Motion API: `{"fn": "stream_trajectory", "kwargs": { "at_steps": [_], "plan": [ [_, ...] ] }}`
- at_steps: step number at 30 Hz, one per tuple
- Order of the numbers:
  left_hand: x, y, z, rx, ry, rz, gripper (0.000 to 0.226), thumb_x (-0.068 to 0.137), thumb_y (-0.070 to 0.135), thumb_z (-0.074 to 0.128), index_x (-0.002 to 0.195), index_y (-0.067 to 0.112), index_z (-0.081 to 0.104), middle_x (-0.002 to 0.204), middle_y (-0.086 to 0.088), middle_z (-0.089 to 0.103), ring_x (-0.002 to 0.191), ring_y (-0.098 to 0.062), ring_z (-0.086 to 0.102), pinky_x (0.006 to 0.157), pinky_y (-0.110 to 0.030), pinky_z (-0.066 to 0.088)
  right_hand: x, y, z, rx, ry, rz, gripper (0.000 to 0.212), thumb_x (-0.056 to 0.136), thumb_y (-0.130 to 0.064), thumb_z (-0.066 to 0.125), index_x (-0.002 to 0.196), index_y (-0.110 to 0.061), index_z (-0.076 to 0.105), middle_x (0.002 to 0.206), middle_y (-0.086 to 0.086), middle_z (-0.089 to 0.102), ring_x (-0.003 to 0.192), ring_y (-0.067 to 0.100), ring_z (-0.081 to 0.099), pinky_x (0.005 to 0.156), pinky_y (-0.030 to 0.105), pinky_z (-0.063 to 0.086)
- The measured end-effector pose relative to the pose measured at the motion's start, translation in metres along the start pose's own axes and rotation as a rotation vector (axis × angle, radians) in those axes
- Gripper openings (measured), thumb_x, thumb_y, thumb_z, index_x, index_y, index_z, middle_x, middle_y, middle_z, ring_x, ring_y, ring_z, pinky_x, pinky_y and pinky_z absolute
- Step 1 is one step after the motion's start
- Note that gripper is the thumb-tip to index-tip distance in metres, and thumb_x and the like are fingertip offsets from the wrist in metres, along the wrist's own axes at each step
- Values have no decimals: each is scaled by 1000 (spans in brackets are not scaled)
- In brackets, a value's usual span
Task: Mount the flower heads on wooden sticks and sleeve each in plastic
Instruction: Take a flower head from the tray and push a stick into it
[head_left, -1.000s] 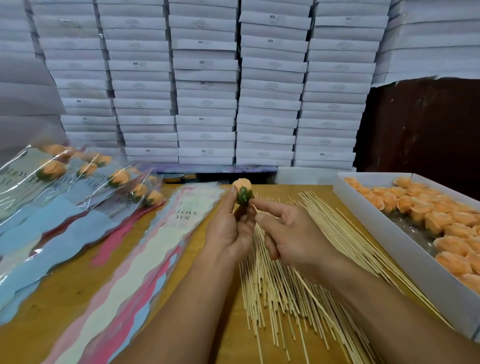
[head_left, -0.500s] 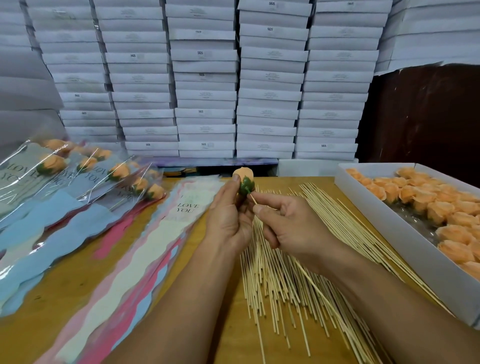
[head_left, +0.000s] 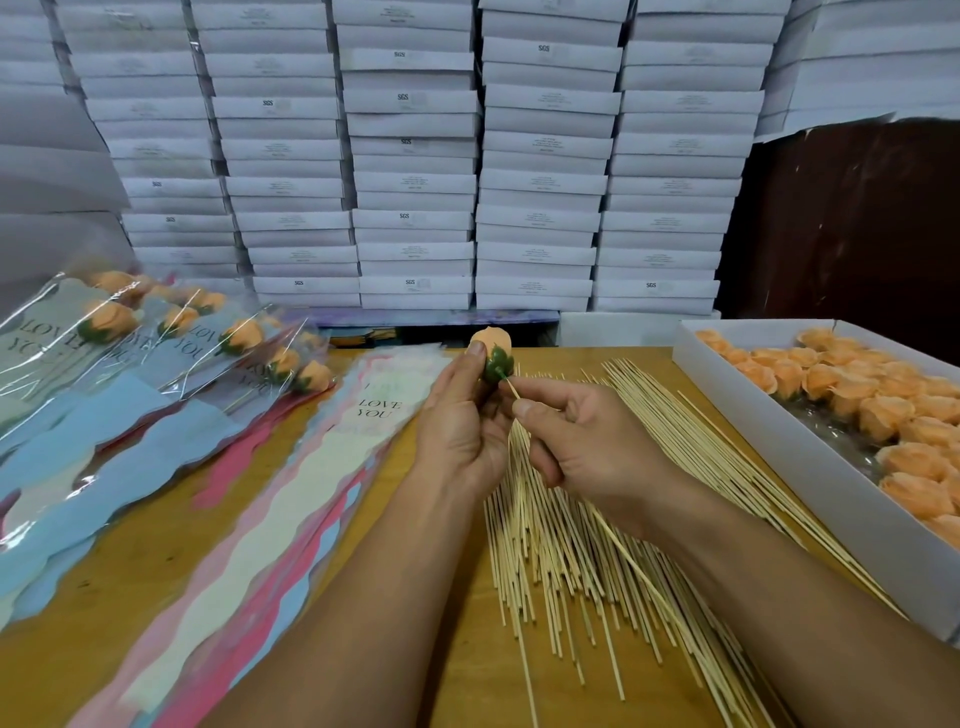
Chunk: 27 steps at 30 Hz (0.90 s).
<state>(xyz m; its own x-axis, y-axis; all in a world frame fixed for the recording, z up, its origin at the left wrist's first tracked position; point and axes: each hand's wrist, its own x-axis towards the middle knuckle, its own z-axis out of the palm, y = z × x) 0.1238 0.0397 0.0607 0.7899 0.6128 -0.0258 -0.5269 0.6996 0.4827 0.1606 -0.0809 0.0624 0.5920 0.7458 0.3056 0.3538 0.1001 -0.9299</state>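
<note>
An orange flower head (head_left: 494, 347) with a green base is gripped by my left hand (head_left: 462, 426) above the far middle of the wooden table (head_left: 130, 571). My right hand (head_left: 587, 441) pinches a thin wooden stick (head_left: 631, 564), whose tip touches the flower's green base. A loose heap of sticks (head_left: 561, 545) lies under both hands. Empty plastic sleeves (head_left: 291, 499) printed "LOVE YOU" lie fanned out left of my hands. Finished sleeved flowers (head_left: 171, 353) are piled at the far left.
A white box (head_left: 810, 467) of several orange flower heads (head_left: 883, 410) runs along the right edge of the table. Stacks of white cartons (head_left: 415, 156) form a wall behind the table. A dark panel (head_left: 852, 223) stands at the back right.
The stick's tip now shows between my right fingers and the flower's green base, where earlier my fingers hid it. Both hands stay close together at the same spot.
</note>
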Motion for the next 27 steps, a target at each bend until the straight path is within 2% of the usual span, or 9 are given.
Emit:
{"fn": "stream_trajectory", "kwargs": {
  "at_steps": [10,16,19,25,27],
  "plan": [
    [1,0,0,18,1,0,50,92,11,67,137,-7,53,110,-20,60,83,-19,61,112,-43,39,-2,-3,-1,10,-12,6,37,104,-17,55,141,-20,56,44,-3,48,39,3,42,43,11,36],
    [-1,1,0,35,4,3,50,93,11,66,137,-6,53,108,-19,60,81,-19,60,103,-38,43,-1,-1,0,-12,7,7,37,104,-19,55,141,-20,57,44,-2,48,40,5,42,45,13,36],
    [-1,1,0,43,10,1,49,93,11,66,137,-5,53,100,-17,63,79,-18,62,94,-34,48,-1,-1,-1,-9,-4,1,35,105,-18,54,139,-24,59,45,-1,48,40,5,41,44,13,36],
    [-1,2,0,41,12,-2,48,93,12,67,136,-6,54,101,-16,64,83,-19,63,104,-37,45,-1,-1,-2,6,-10,-5,33,105,-18,54,136,-26,61,45,-1,48,40,4,40,43,13,35],
    [-1,1,0,54,10,7,48,92,11,68,135,-6,55,99,-16,64,81,-19,63,102,-37,46,0,-1,-2,-1,-6,2,34,105,-19,54,138,-25,60,45,-1,48,41,5,41,43,14,35]
  ]
}}
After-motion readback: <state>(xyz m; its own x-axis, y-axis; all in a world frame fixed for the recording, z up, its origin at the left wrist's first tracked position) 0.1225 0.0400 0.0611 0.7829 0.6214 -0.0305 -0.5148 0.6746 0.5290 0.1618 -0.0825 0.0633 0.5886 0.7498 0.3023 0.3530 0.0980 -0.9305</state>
